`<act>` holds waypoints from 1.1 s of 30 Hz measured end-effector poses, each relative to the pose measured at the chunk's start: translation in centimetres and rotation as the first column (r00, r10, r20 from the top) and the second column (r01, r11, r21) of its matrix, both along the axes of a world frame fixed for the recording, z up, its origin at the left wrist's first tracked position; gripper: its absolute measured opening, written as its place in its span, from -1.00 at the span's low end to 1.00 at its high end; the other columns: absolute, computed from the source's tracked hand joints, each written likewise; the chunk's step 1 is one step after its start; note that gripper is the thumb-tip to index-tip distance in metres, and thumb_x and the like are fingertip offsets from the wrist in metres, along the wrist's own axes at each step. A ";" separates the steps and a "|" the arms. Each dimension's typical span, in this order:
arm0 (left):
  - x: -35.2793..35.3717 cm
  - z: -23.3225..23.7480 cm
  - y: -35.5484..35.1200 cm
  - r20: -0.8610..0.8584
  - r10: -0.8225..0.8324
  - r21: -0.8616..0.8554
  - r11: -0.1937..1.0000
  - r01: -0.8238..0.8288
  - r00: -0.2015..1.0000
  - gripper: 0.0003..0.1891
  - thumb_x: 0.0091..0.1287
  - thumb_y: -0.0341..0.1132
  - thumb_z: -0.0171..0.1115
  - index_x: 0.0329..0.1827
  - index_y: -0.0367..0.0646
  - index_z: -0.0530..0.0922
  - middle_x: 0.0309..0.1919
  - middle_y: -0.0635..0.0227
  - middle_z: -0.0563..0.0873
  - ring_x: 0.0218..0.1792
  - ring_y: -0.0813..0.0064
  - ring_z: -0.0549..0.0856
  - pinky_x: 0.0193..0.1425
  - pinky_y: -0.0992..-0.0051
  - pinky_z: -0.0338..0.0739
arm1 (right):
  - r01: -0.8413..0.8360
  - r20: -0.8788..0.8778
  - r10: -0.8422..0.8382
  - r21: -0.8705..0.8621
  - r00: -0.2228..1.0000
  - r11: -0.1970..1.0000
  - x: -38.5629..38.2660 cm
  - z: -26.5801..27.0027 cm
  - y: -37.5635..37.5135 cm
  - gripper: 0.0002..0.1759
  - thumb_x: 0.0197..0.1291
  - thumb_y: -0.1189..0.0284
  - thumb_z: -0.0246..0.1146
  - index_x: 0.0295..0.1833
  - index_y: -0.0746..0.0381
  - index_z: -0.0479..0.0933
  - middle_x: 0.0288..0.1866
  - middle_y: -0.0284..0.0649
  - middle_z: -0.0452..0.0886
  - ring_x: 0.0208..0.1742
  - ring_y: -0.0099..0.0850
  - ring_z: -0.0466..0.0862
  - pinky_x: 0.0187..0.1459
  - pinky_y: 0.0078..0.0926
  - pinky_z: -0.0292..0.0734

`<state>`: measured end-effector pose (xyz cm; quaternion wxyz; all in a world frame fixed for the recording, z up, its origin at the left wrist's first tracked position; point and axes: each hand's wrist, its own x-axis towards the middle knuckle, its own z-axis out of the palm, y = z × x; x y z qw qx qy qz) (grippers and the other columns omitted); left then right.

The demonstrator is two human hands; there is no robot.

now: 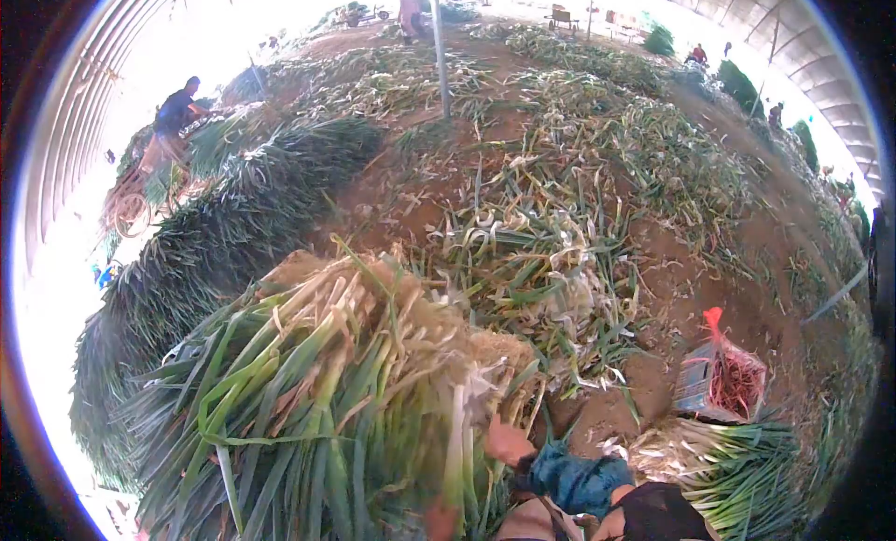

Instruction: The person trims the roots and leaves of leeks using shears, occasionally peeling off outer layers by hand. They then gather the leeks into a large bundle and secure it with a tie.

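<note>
**Onion bundle held close, hands half hidden**

A long stack (233, 233) of green onions runs along the floor's left edge. The bundle (327, 401) fills the near left, raised off the floor. The left hand (439, 520) peeks out beneath it; I cannot tell how its fingers are set. The right hand (509, 442) presses against the bundle's right side, its grip unclear. Trimmings (541, 261) litter the mid-floor, and a red net bag (737, 378) sits near the right edge.

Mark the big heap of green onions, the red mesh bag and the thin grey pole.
big heap of green onions (317, 382): head view, stalks mid-heap.
red mesh bag (742, 380): head view, netted side.
thin grey pole (440, 56): head view, mid-shaft.
</note>
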<state>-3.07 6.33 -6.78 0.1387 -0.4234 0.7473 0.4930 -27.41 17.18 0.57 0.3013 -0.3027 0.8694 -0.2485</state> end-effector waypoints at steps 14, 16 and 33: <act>-3.0 4.9 3.1 0.166 -0.385 -0.163 0.897 0.411 0.908 -0.40 0.13 -0.18 0.22 0.21 -0.24 0.30 -0.18 -0.09 0.61 -0.15 -0.05 0.62 -0.13 0.06 0.51 | -0.056 0.138 0.033 0.169 0.990 0.984 3.4 1.2 1.4 -0.42 -0.02 0.29 0.21 0.05 0.41 0.23 -0.34 0.23 0.57 -0.27 0.16 0.59 -0.25 0.00 0.50; -6.7 6.4 -0.3 0.176 -0.463 -0.350 0.795 0.495 0.869 -0.57 0.13 -0.29 0.20 0.04 -0.26 0.38 -0.22 -0.06 0.61 -0.17 -0.01 0.62 -0.11 0.11 0.51 | 0.016 0.128 -0.041 0.196 0.991 0.981 1.9 -2.0 3.1 -0.42 -0.04 0.30 0.21 0.05 0.40 0.24 -0.32 0.23 0.57 -0.25 0.15 0.59 -0.19 0.00 0.49; -13.1 9.1 -15.8 0.332 -0.149 -0.915 0.188 0.356 0.932 -0.71 0.25 -0.44 -0.02 0.05 -0.22 0.37 -0.16 0.19 0.55 -0.11 0.22 0.58 -0.11 0.34 0.55 | 0.041 0.331 -0.049 0.029 0.942 0.999 5.6 5.7 3.6 -0.39 -0.04 0.26 0.27 0.03 0.39 0.21 -0.31 0.26 0.53 -0.19 0.18 0.55 -0.17 -0.05 0.46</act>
